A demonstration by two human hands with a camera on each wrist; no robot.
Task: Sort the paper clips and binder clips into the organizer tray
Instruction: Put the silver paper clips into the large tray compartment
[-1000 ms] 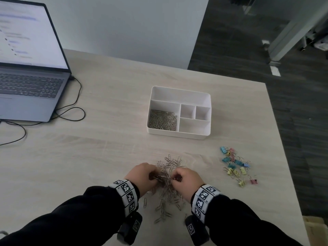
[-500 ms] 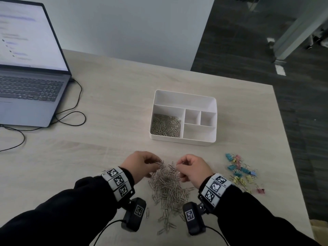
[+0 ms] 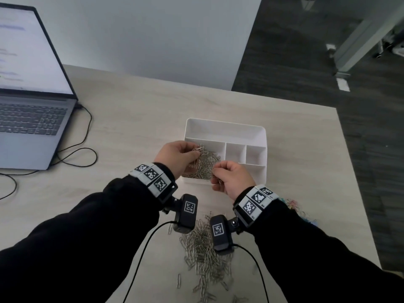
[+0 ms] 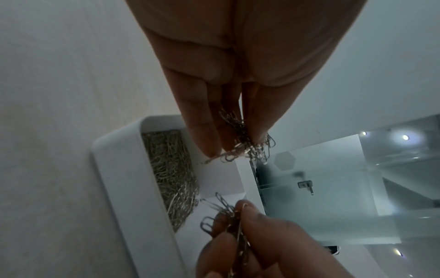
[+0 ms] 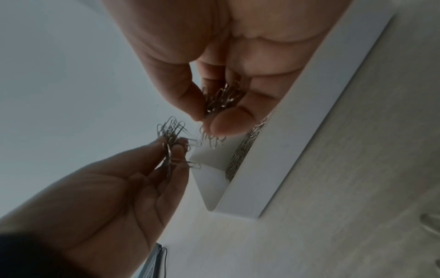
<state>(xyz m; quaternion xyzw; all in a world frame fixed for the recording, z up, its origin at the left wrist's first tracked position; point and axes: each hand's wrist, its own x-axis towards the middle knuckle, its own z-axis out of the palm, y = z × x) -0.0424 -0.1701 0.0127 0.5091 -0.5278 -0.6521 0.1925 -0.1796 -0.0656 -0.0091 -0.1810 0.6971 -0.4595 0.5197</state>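
Note:
A white organizer tray (image 3: 225, 127) stands mid-table, its near-left compartment filled with silver paper clips (image 3: 205, 165). My left hand (image 3: 179, 154) hovers over that compartment and pinches a bunch of paper clips (image 4: 245, 143). My right hand (image 3: 231, 178) is just right of it, over the tray's front wall, and pinches its own bunch of paper clips (image 5: 221, 99). A loose pile of paper clips (image 3: 205, 254) lies on the table near me, partly hidden by the wrist cameras. The coloured binder clips (image 3: 295, 206) peek out behind my right wrist.
An open laptop (image 3: 28, 101) sits at the far left with a black cable (image 3: 85, 147) looping on the table beside it. The table's right edge (image 3: 354, 171) drops to dark floor. The tray's three smaller right compartments (image 3: 244, 152) hold nothing.
Both hands have lifted from the loose pile near me and moved forward to the tray's near-left compartment, each carrying a pinch of paper clips.

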